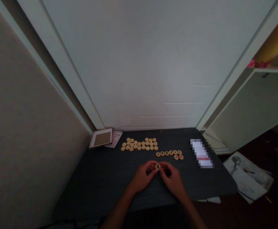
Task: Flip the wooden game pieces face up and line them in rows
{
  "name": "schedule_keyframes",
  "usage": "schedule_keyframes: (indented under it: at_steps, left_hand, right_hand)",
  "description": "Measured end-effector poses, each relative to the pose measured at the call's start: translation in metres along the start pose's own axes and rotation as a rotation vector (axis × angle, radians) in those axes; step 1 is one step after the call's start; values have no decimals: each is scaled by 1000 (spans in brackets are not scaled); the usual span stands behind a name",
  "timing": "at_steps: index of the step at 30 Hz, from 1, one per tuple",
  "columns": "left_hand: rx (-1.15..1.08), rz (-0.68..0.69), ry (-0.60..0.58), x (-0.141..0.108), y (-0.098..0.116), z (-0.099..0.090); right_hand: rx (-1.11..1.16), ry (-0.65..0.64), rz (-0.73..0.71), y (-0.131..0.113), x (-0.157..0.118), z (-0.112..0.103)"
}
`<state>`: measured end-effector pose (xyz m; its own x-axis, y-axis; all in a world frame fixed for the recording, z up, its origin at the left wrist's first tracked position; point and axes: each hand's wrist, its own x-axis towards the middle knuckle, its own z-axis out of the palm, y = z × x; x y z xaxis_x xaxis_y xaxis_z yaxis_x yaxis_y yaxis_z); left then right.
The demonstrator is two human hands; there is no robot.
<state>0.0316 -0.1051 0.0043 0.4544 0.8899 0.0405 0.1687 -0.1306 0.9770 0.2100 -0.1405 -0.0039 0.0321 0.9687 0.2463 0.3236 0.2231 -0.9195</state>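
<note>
A round wooden piece with a dark character is pinched between the fingertips of both hands over the dark table. My left hand holds its left edge and my right hand its right edge. Just beyond my fingers lies a row of several dark-marked pieces. Two red-marked pieces sit side by side below the right end of that row. Farther back and to the left is a group of several plain-faced round pieces, many of them touching.
At the table's back left, a framed flat box overlaps a pink-and-white item. A blurred white object lies near the right edge. White panels rise behind the table. Beyond its right side stands a white box.
</note>
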Motion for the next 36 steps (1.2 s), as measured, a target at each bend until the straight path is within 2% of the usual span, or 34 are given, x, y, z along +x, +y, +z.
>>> schedule_keyframes:
  at_steps: [8,17,36]
  left_hand:
    - [-18,10,13,-1,0,0]
    - [-54,-17,40,1,2,0]
    - [-38,22,11,-1,0,1]
  right_hand:
    - [-1,-22,4,3,0,1]
    - [0,-67,-6,-4,-2,0]
    - [-5,-20,17,-3,0,1]
